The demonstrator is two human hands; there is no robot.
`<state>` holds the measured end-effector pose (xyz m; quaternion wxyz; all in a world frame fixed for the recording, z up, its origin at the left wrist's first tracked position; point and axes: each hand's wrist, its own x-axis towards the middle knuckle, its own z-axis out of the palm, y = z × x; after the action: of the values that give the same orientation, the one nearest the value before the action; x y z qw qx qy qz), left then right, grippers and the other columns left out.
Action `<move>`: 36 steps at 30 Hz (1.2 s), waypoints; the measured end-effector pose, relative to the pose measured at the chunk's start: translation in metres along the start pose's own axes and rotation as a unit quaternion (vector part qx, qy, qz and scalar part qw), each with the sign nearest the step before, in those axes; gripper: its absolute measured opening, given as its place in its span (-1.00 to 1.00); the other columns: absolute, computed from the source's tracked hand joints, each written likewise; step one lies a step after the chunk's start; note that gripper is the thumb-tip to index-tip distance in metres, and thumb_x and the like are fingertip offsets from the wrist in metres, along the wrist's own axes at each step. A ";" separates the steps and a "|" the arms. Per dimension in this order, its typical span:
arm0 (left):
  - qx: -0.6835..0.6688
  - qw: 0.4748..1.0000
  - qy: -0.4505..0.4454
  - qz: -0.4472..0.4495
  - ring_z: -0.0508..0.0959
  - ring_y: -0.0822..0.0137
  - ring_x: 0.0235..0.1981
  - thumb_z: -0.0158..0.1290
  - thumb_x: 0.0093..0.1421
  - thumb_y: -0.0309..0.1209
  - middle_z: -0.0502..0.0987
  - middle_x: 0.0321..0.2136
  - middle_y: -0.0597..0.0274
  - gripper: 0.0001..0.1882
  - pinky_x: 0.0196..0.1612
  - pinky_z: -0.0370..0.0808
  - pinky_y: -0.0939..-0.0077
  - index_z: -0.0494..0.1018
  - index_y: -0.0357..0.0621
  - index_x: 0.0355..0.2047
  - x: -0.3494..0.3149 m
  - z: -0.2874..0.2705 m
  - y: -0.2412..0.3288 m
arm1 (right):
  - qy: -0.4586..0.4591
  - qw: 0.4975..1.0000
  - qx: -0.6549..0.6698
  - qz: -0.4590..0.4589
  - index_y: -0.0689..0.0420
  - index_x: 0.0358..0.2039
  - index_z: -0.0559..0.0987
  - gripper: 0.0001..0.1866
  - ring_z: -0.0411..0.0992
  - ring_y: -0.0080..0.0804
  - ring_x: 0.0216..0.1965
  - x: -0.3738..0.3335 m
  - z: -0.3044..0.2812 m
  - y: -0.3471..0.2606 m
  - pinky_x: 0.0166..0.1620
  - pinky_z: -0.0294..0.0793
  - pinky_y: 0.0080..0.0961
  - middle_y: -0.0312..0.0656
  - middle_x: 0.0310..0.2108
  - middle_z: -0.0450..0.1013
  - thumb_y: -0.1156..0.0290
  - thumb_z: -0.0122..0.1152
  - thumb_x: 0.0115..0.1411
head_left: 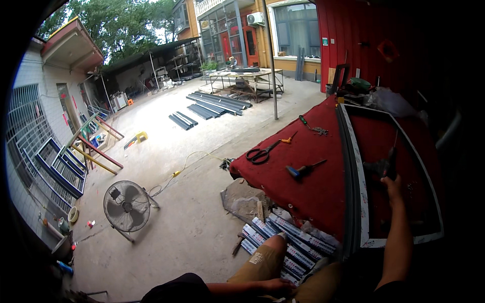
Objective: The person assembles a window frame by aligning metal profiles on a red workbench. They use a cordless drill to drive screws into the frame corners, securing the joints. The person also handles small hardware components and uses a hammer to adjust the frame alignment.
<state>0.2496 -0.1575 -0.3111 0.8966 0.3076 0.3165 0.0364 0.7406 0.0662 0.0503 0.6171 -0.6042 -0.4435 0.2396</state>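
Observation:
My right hand (pixel 394 187) is closed round the grip of a dark cordless drill (pixel 385 165) with a long thin bit pointing away from me. The drill is over the opening of a window frame (pixel 359 202) with white-filmed edges, lying on a red-covered table (pixel 318 146). My left hand (pixel 280 287) rests low by my lap; its fingers are too unclear to make out. Left of the frame lie a blue-and-black-handled tool (pixel 297 171), black-handled scissors (pixel 258 155), an orange-handled screwdriver (pixel 288 140), a green-handled screwdriver (pixel 303 120) and a pile of small screws (pixel 319 131).
Film-wrapped profiles (pixel 290 245) lie beside my legs. A floor fan (pixel 127 206) stands to the left, its cable across the concrete. Dark bars (pixel 217 105) lie farther off near a work table (pixel 247 76). A metal pole (pixel 273 65) rises beyond the red table.

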 end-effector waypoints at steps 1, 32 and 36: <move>-0.031 0.999 -0.013 -0.006 0.62 0.44 -0.28 0.07 0.58 -0.26 0.63 -0.26 0.39 -0.73 -0.25 0.59 0.50 0.60 -0.06 0.14 0.004 0.001 0.000 | -0.033 0.999 -0.003 -0.014 0.27 0.20 0.54 -0.34 0.54 -0.25 -0.04 0.003 -0.006 0.005 0.12 0.51 -0.29 -0.15 -0.03 0.58 0.33 0.51 0.11; -0.190 0.971 -0.014 0.145 0.58 0.48 -0.12 0.09 0.50 -0.44 0.58 -0.16 0.33 -0.77 -0.02 0.53 0.65 0.49 -0.14 0.12 -0.145 0.054 0.114 | 0.082 0.958 -0.099 -0.256 0.22 0.44 0.41 -0.26 0.41 -0.19 0.34 -0.128 -0.033 -0.201 0.39 0.37 -0.22 -0.07 0.30 0.44 0.27 0.43 0.31; -0.119 0.958 -0.092 0.245 0.45 0.57 -0.30 0.08 0.53 -0.30 0.49 -0.25 0.43 -0.72 -0.22 0.40 0.71 0.49 -0.10 0.15 -0.175 0.111 0.198 | 0.123 0.934 -0.111 -0.317 0.16 0.33 0.48 -0.30 0.48 -0.37 0.06 -0.205 -0.014 -0.246 0.17 0.49 -0.38 -0.17 0.09 0.49 0.19 0.43 0.22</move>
<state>0.2008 -0.1012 -0.0339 0.9155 0.2685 0.1413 0.2644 0.5928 -0.1499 0.2351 0.6396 -0.5216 -0.5565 -0.0959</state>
